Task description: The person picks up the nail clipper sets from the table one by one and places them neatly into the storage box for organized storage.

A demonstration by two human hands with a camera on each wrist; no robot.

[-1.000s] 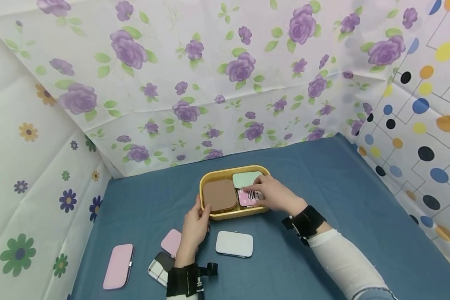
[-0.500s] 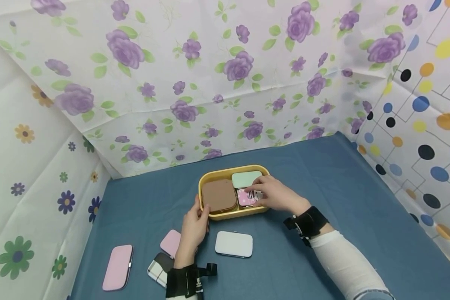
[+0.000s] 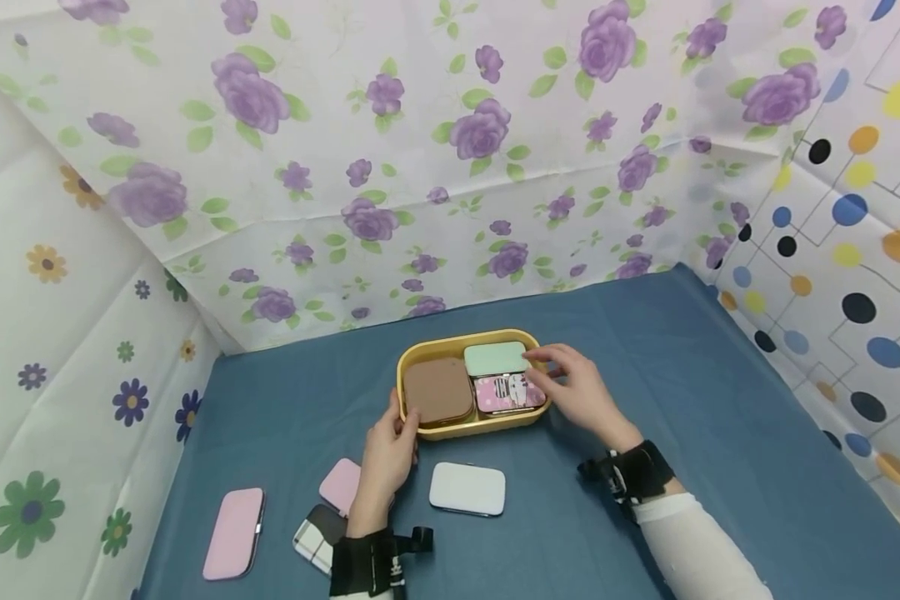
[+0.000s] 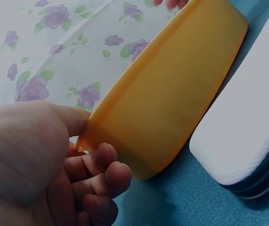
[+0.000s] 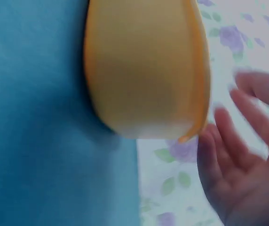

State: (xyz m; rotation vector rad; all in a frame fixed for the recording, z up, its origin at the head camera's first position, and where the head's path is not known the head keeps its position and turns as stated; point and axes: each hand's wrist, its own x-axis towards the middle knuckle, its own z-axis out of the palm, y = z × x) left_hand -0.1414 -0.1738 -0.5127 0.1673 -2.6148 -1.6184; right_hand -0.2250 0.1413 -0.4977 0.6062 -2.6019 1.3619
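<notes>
A yellow oblong basket (image 3: 450,432) stands on the blue cloth. Inside, a brown square case (image 3: 438,390) fills the left half; at right a mint green case (image 3: 495,359) lies behind a pink tin with a cartoon print (image 3: 506,393). My left hand (image 3: 388,450) pinches the basket's left front rim, thumb over the edge and fingers outside, as the left wrist view shows. At the basket's right end is my right hand (image 3: 581,396), fingers loosely bent over the rim beside the pink tin, holding nothing. It looks blurred in the right wrist view.
In front of the basket lies a white case (image 3: 467,489). Left of my left forearm are a small pink case (image 3: 341,483), a black-and-white checked case (image 3: 318,537) and a long pink case (image 3: 234,533). Patterned sheets (image 3: 390,167) wall the back and sides.
My right hand has let go of the pink tin and drawn back to the right, uncovering its printed lid. My left hand keeps its place on the basket rim.
</notes>
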